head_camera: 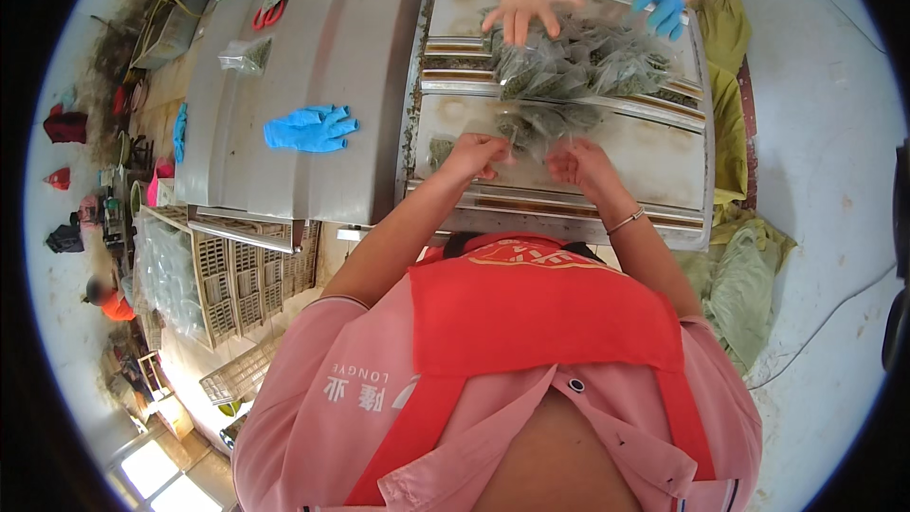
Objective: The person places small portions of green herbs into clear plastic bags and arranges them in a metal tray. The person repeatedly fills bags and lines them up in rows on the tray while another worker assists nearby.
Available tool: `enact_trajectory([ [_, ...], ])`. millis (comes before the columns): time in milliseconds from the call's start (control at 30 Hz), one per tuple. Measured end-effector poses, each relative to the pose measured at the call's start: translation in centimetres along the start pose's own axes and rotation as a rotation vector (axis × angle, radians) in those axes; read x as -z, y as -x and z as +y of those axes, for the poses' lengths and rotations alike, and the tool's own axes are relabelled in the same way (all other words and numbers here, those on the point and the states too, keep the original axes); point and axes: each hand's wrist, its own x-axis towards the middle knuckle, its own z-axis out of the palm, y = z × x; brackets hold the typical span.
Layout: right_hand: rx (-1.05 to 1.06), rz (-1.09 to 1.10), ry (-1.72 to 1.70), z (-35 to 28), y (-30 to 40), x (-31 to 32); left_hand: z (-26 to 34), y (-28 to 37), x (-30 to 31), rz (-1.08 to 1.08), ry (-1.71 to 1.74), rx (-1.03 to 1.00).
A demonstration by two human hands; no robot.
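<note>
My left hand (483, 155) pinches the near left side of a clear plastic bag of dried green plant matter (530, 129) over the steel machine bed. At the bag's near right is my right hand (577, 160), fingers bent and blurred; whether it grips the plastic I cannot tell. Just beyond lies a pile of similar filled bags (569, 67). One small filled bag (441, 151) rests to the left of my left hand.
Across the bed a co-worker's bare hand (522, 11) and blue-gloved hand (657, 3) reach to the pile. On the steel cover (384, 85) at left lie a blue glove (311, 129), a bag (245, 55) and red-handled scissors (269, 16). Plastic crates (242, 277) stand lower left.
</note>
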Motion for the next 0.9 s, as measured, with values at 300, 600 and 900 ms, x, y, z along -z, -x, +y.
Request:
enact_trajectory([
  [300, -0.242, -0.06, -0.237, 1.3, -0.3, -1.9, -0.2, 0.2, 0.8, -0.02, -0.019, 0.113],
  [600, -0.265, -0.103, -0.347, 2.0, -0.1, -2.1, -0.4, 0.6, 1.3, -0.068, 0.046, 0.13],
  [900, -0.369, -0.224, -0.365, 0.8, 0.8, -2.5, 0.5, 1.0, 2.4, -0.143, 0.067, 0.209],
])
